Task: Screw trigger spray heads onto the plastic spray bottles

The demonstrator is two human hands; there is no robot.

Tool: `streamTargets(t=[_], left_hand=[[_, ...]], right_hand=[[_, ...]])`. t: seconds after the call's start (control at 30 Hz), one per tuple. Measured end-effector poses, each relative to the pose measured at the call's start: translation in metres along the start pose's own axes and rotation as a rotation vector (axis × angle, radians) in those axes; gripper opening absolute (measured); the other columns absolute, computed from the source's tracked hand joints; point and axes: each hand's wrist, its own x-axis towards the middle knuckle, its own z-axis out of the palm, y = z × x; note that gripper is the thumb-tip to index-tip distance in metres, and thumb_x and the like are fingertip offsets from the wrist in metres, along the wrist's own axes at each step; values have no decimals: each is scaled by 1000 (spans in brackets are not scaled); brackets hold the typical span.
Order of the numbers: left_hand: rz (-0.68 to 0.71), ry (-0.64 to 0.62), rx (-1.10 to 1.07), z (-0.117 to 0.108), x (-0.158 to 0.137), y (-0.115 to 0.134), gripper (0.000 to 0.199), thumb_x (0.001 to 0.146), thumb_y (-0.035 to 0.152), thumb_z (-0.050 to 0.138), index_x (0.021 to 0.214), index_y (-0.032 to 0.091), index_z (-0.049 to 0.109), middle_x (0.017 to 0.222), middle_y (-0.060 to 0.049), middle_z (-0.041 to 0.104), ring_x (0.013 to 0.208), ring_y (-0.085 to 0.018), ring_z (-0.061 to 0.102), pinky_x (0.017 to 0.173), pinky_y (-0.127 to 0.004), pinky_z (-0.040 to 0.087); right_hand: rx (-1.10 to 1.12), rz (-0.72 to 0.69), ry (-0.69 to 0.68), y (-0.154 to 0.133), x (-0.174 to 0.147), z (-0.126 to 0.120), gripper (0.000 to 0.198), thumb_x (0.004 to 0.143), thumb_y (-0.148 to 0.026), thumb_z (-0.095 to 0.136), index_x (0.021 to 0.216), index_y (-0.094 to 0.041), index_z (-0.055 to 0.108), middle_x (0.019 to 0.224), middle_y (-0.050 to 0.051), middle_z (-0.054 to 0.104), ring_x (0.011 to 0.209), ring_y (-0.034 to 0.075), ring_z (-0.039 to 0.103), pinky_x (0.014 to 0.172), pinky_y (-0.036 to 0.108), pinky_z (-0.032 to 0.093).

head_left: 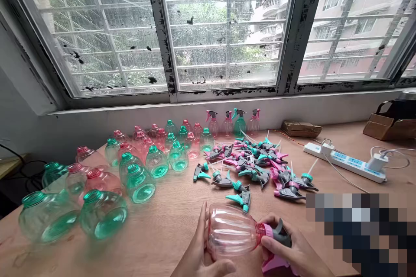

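Note:
A clear pink spray bottle (232, 230) lies sideways between my hands, low over the front of the table. My left hand (203, 251) is wrapped round its base end. At the neck, my right hand (292, 246) grips the grey and pink spray head (281, 234), which sits on the bottle's mouth; whether it is fully screwed down I cannot tell. Beyond my hands lies a heap of loose trigger spray heads (256, 160) in grey with pink or teal. On the left stand several open bottles without heads, some green (104, 214), some pink (104, 181).
Several bottles with heads fitted (239, 123) stand by the wall below the window. A white power strip (344, 162) with plugs and cables lies on the right. Behind it are a flat brown package (300, 129) and a cardboard box (390, 126). A blurred patch covers the lower right.

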Motion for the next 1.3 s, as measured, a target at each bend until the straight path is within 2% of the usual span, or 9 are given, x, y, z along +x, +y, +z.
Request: streamTargets(t=[0.1,0.2,0.43,0.6,0.8,0.97,1.07,1.17,1.3], left_hand=[[-41,13,14,-2,0,0,129,75,56,81,159,23,-12,170,-13,6,155,-33,11,126,-41,16],[-37,-18,3,-4,-2,-1,123,78,54,79,160,20,-6,169,-15,13,152,-35,23,124,-42,23],[56,31,217,-3,-4,-4,105,85,46,75,160,32,2,167,-9,19,144,-34,36,113,-35,40],[18,10,168,-7,-5,-8,122,79,50,80,158,31,-12,163,-14,22,123,-29,54,109,-38,42],[3,11,230,-12,-8,-11,111,79,52,79,160,30,7,159,-14,30,130,-34,49,112,-42,37],[47,43,258,-3,-3,-3,108,83,47,77,160,31,3,165,-11,25,146,-35,32,121,-43,27],[26,46,181,-1,-1,-1,121,76,47,84,160,29,-1,165,-10,26,151,-35,23,125,-43,17],[-23,44,67,-2,-3,-3,131,69,52,87,159,29,-5,166,-12,22,148,-38,28,123,-45,22],[-14,33,82,-5,-5,-4,117,73,53,84,160,25,12,166,-16,18,141,-41,38,117,-46,33]], right_hand=[[-12,-1,6,0,0,1,34,77,-44,83,89,-15,68,60,0,74,55,17,67,55,25,51],[29,17,8,0,1,0,35,78,-45,82,89,-16,68,58,1,76,54,18,69,56,27,53],[50,-1,2,5,3,-4,32,81,-43,80,89,-16,67,58,1,75,53,16,68,53,24,50],[72,17,-16,3,1,-3,35,79,-41,82,97,-16,67,60,0,76,54,17,69,54,26,54],[74,17,-59,-1,0,-2,29,81,-40,81,88,-16,67,62,1,76,55,17,70,55,26,55],[77,12,-39,1,1,-3,30,81,-40,81,88,-15,68,63,0,74,55,15,68,55,25,54],[76,28,-44,2,1,-4,30,80,-40,82,89,-15,67,64,0,74,56,15,68,55,25,53],[68,32,-61,4,0,-4,30,80,-40,82,89,-16,66,63,0,75,55,16,69,55,24,53],[39,31,-62,4,1,-5,32,81,-42,81,90,-16,66,61,1,76,54,17,69,53,25,53]])
